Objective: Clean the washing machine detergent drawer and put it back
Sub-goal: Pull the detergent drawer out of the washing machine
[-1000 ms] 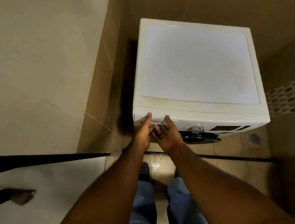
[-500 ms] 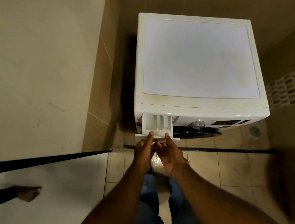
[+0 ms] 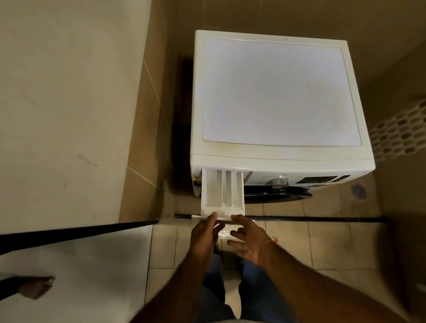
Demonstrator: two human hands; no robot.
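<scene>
A white front-loading washing machine (image 3: 278, 92) stands against the tiled wall. Its white detergent drawer (image 3: 222, 191) sticks far out of the upper left of the front, showing three long compartments. My left hand (image 3: 205, 236) grips the drawer's front panel from below, thumb on its top edge. My right hand (image 3: 249, 242) holds the same panel beside it, thumb on top and fingers curled underneath. Both hands hide most of the front panel.
A tiled wall (image 3: 62, 109) stands close on the left, with a dark gap between it and the machine. A silver dial (image 3: 279, 182) and dark door (image 3: 275, 194) lie right of the drawer. A floor drain (image 3: 358, 192) is at right. Another person's hand (image 3: 35, 287) shows at far left.
The drawer was shut a second ago; both hands have pulled it out towards me, first partway and now much further. My hands have moved back with it.
</scene>
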